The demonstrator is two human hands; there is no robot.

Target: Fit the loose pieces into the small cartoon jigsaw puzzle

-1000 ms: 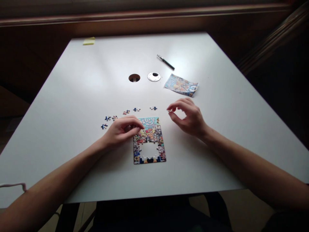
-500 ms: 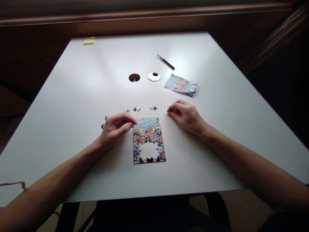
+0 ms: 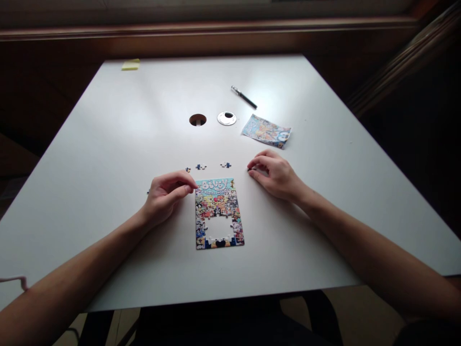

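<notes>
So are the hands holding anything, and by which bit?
The right hand seems to pinch a small dark piece; which part is gripped is too small to tell. Nothing shows in the left hand.

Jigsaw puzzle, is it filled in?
Not fully: the jigsaw puzzle has a white gap in its lower half; loose pieces lie beyond its top edge.

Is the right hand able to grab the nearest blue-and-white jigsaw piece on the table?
Probably yes: nothing seems to block the right hand from the jigsaw piece, though the hand appears to pinch something small.
</notes>
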